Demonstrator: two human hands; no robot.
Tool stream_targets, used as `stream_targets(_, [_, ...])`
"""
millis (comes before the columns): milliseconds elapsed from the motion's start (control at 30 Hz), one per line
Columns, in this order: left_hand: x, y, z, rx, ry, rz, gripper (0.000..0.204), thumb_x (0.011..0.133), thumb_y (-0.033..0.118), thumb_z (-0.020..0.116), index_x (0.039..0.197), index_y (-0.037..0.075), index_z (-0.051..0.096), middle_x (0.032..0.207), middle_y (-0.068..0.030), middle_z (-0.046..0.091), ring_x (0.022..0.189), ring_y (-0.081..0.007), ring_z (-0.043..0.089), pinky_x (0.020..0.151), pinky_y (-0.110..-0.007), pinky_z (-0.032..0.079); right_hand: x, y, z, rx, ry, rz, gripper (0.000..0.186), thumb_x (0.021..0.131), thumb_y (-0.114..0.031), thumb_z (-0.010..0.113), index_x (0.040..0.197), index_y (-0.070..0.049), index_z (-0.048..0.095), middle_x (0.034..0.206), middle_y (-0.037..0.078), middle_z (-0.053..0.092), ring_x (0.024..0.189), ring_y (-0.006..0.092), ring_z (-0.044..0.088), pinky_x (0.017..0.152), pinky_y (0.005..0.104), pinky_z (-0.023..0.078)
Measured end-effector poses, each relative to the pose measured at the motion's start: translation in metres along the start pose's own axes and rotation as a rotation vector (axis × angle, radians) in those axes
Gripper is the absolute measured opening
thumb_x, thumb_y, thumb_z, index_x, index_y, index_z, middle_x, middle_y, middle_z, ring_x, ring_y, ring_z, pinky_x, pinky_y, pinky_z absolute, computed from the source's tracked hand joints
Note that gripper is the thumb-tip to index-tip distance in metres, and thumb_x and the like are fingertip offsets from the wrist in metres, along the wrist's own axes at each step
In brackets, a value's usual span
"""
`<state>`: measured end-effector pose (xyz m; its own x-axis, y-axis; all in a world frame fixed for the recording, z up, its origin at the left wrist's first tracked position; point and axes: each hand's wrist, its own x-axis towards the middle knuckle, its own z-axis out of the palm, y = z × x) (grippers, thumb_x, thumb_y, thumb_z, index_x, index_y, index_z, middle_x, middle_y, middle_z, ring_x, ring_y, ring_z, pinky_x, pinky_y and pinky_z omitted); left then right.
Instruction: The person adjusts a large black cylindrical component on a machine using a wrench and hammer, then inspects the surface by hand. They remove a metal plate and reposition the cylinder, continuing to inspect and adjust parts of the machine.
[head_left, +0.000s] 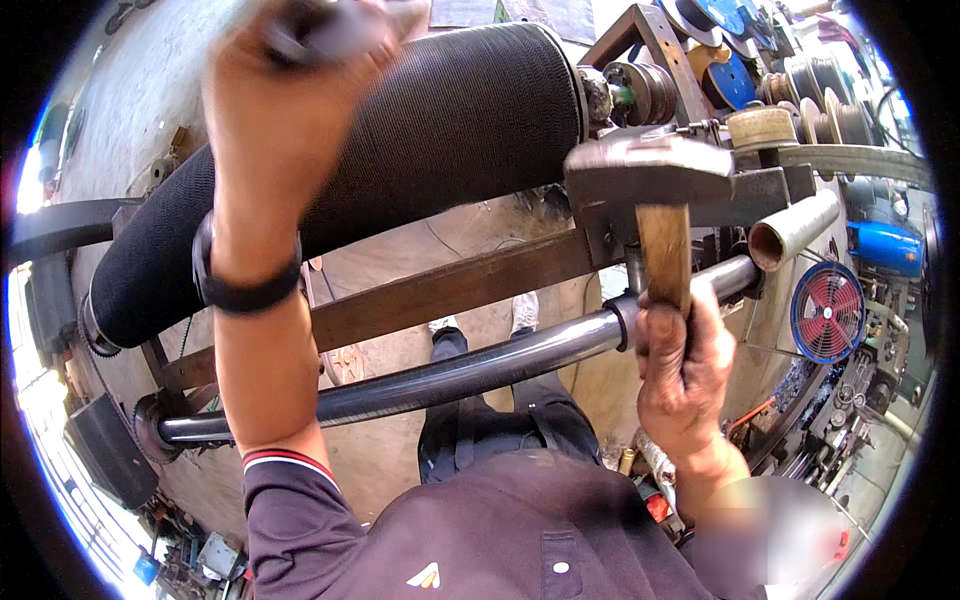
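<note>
Looking down past a person's dark shirt (470, 520), two bare hands work among machine parts. The right hand (685, 375) is closed around the pale wooden handle of a hammer (658, 195) with a blunt, dark steel head. The handle points away from the body, and the head lies crosswise at its far end, long axis running left to right.

The left hand (285, 110) reaches farther out, over a large black cylindrical roller with a finely ribbed surface (450, 125). Its fingers look bent near something dark, but blur hides the grip — I cannot tell whether it holds anything or touches the roller.

The key relation: the roller lies beyond and to the left of the right hand, its long axis slanting from near left to far right. The hammer head shows just beside the roller's right end, though the gap in depth is unclear. The left hand is the nearer one to the roller's middle.

Closer to the body, a shiny grey steel shaft (480, 372) crosses from left to right, passing beneath the left forearm. A rusty brown steel beam (460, 272) runs between shaft and roller. At far right stands a round blue-rimmed fan with red blades (828, 312).
</note>
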<state>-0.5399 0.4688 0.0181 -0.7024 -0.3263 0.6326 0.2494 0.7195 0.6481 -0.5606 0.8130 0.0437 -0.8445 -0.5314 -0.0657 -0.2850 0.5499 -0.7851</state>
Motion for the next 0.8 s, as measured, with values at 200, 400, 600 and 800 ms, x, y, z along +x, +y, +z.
stream_targets(200, [-0.093, 0.007, 0.048, 0.822, -0.601, -0.246, 0.084, 0.08, -0.006, 0.068, 0.157, 0.021, 0.046, 0.104, -0.0119, 0.053, 0.071, -0.0246, 0.067, 0.067, -0.036, 0.06, -0.022, 0.025, 0.011, 0.061, -0.087, 0.184, 0.029, 0.107, -0.028, 0.06, 0.115, -0.001, 0.062, 0.067, 0.011, 0.057, 0.058, 0.0165, 0.053, 0.055, 0.0335, 0.046])
stream_targets(400, [-0.1, -0.008, 0.067, 0.995, -0.555, -0.204, 0.084, 0.088, 0.002, 0.062, 0.163, 0.03, 0.034, 0.102, -0.013, 0.052, 0.065, -0.0233, 0.066, 0.057, -0.035, 0.06, -0.016, 0.021, 0.015, 0.05, -0.126, 0.13, 0.029, 0.106, -0.027, 0.06, 0.114, 0.0, 0.062, 0.069, 0.012, 0.059, 0.058, 0.0205, 0.057, 0.057, 0.0347, 0.048])
stream_targets(600, [-0.106, -0.007, 0.069, 1.093, -0.573, -0.129, 0.084, 0.089, 0.003, 0.061, 0.162, 0.033, 0.034, 0.098, -0.01, 0.052, 0.065, -0.0202, 0.064, 0.053, -0.032, 0.06, -0.02, 0.027, 0.014, 0.042, -0.131, 0.088, 0.028, 0.106, -0.027, 0.061, 0.114, 0.001, 0.062, 0.071, 0.013, 0.06, 0.059, 0.0199, 0.056, 0.057, 0.0343, 0.048])
stream_targets(800, [-0.114, -0.009, 0.066, 1.165, -0.581, -0.057, 0.085, 0.088, 0.004, 0.063, 0.163, 0.032, 0.034, 0.096, -0.0088, 0.052, 0.064, -0.0195, 0.06, 0.052, -0.03, 0.058, -0.023, 0.028, 0.014, 0.084, -0.147, 0.193, 0.03, 0.106, -0.027, 0.061, 0.114, 0.001, 0.062, 0.071, 0.011, 0.06, 0.06, 0.0196, 0.055, 0.058, 0.0345, 0.048])
